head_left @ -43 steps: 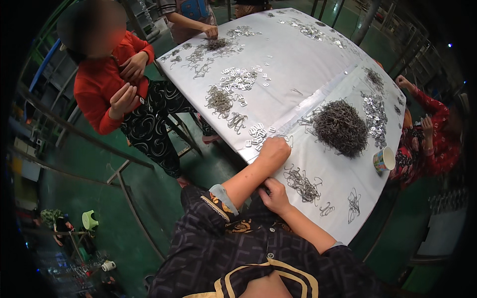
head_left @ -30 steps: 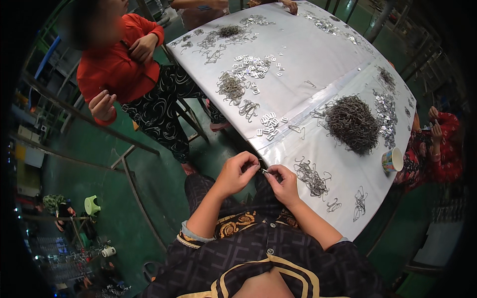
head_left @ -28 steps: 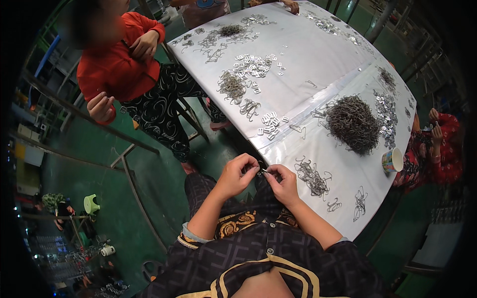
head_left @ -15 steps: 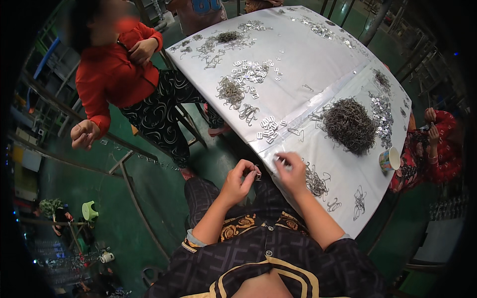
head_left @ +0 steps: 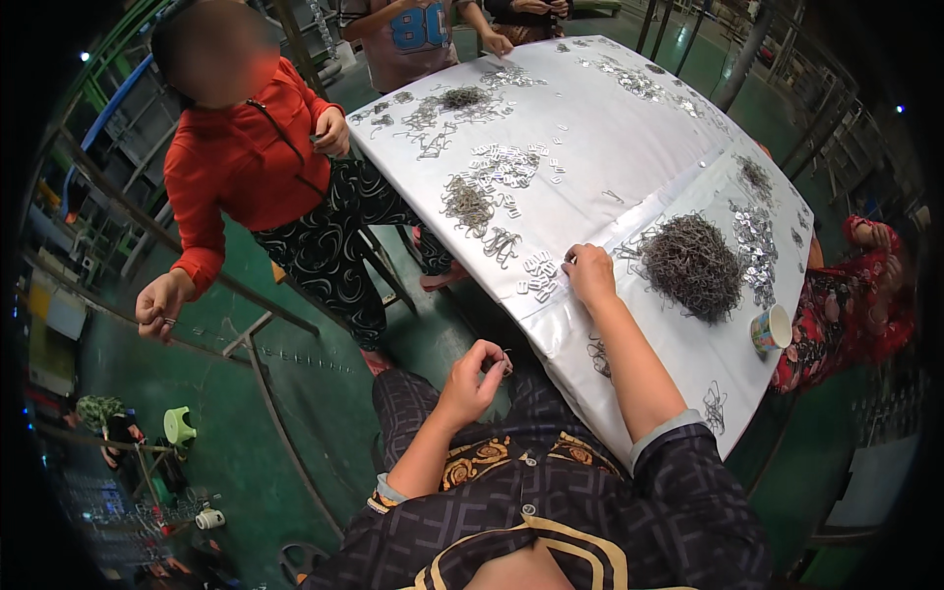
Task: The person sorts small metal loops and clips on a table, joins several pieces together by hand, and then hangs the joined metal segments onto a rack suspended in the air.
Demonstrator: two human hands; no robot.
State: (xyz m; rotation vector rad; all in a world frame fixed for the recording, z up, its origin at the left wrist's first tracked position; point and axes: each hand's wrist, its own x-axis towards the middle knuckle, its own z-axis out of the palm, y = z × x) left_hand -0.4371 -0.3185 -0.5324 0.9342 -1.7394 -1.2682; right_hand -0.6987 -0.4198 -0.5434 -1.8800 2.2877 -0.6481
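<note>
My left hand [head_left: 469,382] is held off the table's near edge, above my lap. Its thumb and fingers pinch a thin bent wire hook [head_left: 507,360], mostly covered by the fingertips. Over the table, my right hand [head_left: 592,275] has its fingers drawn together, fingertips beside a small group of flat silver metal buckles [head_left: 537,276]. Whatever those fingertips hold, if anything, is too small to make out. Loose wire hooks [head_left: 599,356] lie partly hidden behind my right forearm, and a big dark heap of wire hooks [head_left: 693,265] stands to the right of that hand.
The table [head_left: 610,157] has a silvery sheet over it. More buckles [head_left: 511,164] and hooks [head_left: 466,204] lie farther left. A paper cup [head_left: 771,328] stands by the right edge. A person in red [head_left: 246,147] is at left; other people work at the far and right sides.
My right hand has moved forward from the table's near edge to the buckle group. The left hand has stayed nearly in place. The person in red has shifted their hands.
</note>
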